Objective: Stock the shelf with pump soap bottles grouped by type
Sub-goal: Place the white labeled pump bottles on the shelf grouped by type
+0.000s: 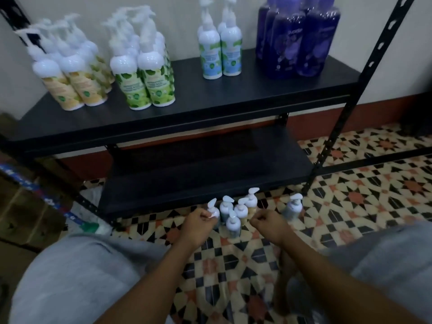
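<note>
A black shelf (210, 99) carries pump bottles in groups: yellow-label bottles (70, 90) at the left, then green-label bottles (149, 90), blue-label bottles (219, 57) and purple bottles (297, 43) at the right. On the tiled floor in front stands a cluster of several white pump bottles (233, 220), with one more bottle (293, 206) apart to the right. My left hand (198, 224) grips the leftmost floor bottle (214, 208) at its neck. My right hand (268, 223) hovers with curled fingers just right of the cluster, nothing visible in it.
A lower shelf board (210, 171) sits bare beneath the stocked one. A perforated black upright (350, 113) slants at the right. Cardboard boxes (23, 206) and a plastic bag (93, 206) lie at the left. My grey-clad knees frame both arms.
</note>
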Demonstrator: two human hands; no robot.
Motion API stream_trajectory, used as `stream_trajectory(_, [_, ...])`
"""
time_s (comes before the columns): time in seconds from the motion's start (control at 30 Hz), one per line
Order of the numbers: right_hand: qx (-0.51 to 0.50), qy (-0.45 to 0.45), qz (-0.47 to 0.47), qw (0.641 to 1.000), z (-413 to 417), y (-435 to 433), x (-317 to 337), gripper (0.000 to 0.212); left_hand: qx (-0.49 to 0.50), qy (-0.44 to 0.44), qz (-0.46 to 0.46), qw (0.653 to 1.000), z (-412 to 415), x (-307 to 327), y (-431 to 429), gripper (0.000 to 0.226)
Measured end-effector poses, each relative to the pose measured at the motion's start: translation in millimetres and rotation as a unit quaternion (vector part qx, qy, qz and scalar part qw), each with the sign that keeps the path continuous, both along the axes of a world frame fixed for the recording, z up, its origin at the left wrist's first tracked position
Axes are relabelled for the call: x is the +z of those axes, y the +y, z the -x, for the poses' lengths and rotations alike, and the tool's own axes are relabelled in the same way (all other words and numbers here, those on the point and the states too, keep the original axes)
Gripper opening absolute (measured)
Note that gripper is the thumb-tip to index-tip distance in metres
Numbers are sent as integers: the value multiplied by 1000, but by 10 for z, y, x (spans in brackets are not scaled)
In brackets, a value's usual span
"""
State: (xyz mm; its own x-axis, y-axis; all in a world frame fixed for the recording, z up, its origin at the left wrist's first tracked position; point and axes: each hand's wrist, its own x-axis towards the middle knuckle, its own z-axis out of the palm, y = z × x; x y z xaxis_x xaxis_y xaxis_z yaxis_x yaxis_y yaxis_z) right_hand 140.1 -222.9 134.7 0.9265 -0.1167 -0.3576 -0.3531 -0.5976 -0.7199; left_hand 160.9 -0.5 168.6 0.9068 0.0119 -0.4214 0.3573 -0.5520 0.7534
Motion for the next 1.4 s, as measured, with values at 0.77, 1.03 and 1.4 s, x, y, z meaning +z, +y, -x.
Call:
stream_trajectory(0.77, [-102,68,-2,992,-600,599,-1875,70,-38,70,-27,996,-1233,-2135,184,87])
stream_trajectory(1.03, [-135,38,3,990,-542,466,-1790,56,-29,62,-64,996,-1146,-1976,55,78])
stream_trajectory(1.4, [-137,28,-104,985,-398,28,-676,50,-45,6,65,997,-761,-710,376,88])
